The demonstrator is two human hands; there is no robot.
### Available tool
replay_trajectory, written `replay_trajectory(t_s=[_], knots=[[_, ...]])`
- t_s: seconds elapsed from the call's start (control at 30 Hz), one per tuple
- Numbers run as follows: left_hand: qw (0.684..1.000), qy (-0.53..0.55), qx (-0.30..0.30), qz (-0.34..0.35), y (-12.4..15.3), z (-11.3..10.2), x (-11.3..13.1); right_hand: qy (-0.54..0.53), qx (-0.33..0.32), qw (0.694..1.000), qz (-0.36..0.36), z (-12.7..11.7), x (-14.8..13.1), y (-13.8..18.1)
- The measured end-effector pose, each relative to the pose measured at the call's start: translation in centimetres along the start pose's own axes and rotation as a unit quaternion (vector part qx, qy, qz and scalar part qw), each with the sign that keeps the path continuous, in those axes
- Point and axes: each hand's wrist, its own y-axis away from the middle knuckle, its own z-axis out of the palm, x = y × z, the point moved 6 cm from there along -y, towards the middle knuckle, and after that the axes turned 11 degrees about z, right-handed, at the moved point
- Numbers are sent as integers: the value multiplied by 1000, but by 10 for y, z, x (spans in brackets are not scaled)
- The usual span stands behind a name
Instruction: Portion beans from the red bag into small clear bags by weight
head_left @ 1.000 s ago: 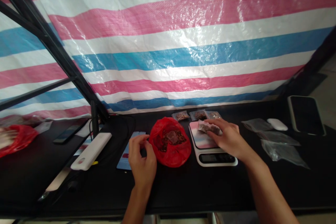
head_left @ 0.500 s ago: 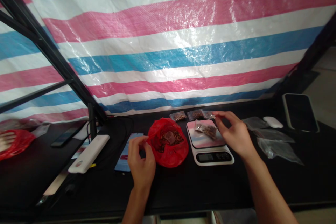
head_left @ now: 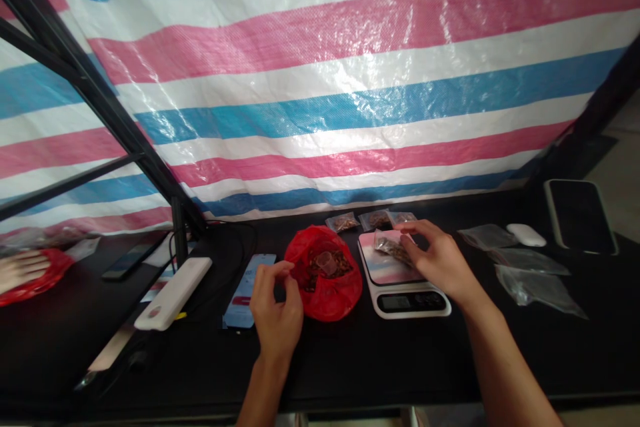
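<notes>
My left hand [head_left: 277, 303] is at the left rim of a red plastic bag [head_left: 345, 297], with thumb and forefinger closed on its edge. Inside the bag lie many small brown pieces and a small clear cup [head_left: 327, 263]. To the right, a white kitchen scale [head_left: 379, 307] bears a small clear zip bag [head_left: 391, 247] of brown pieces. My right hand [head_left: 440, 257] is over this zip bag's right end, thumb against it and forefinger held apart. Behind the scale lie more filled zip bags [head_left: 375, 219].
Flat clear bags [head_left: 537, 285], a white case [head_left: 527, 235] and a dark-screened device [head_left: 583, 217] are on the right. On the left are a lit phone [head_left: 249, 293], a white power bank [head_left: 173, 293] and cables. Another person's hand [head_left: 23, 269] rests at a red bag, far left.
My right hand has moved left from beside the rear zip bags onto the zip bag on the scale. My left hand stays at the red bag's rim. The view shifts slightly.
</notes>
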Motion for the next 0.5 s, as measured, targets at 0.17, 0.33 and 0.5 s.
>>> replay_trajectory(t_s=[0.17, 0.33, 0.5], knots=[[1000, -1, -5, 7, -1, -1, 1, 32, -18, 999, 5, 6, -2, 4], [1000, -7, -9, 19, -3, 0, 4, 87, -39, 995, 11, 10, 13, 9], [1000, -5, -6, 23, -2, 1, 3, 81, -52, 995, -9, 13, 13, 6]])
